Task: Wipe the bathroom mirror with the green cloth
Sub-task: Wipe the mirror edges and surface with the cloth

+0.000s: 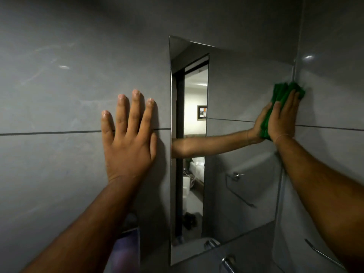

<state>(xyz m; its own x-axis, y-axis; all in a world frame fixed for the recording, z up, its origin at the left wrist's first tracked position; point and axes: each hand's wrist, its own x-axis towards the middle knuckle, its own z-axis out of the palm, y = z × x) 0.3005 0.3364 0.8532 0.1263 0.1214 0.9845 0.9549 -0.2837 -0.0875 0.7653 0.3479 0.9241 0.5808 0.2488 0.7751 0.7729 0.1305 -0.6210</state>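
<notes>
The bathroom mirror (236,85) hangs on the grey tiled wall, running from mid-frame to the right corner. My right hand (283,119) presses a folded green cloth (283,91) flat against the mirror's right edge, near the corner. The glass reflects that hand and forearm. My left hand (128,138) lies flat on the wall tile just left of the mirror, fingers spread, holding nothing.
A chrome tap (226,261) stands below the mirror at the bottom. A metal towel rail (323,255) is fixed to the right-hand wall. The mirror reflects an open doorway and a lit room. Something purple (126,251) sits low beside my left forearm.
</notes>
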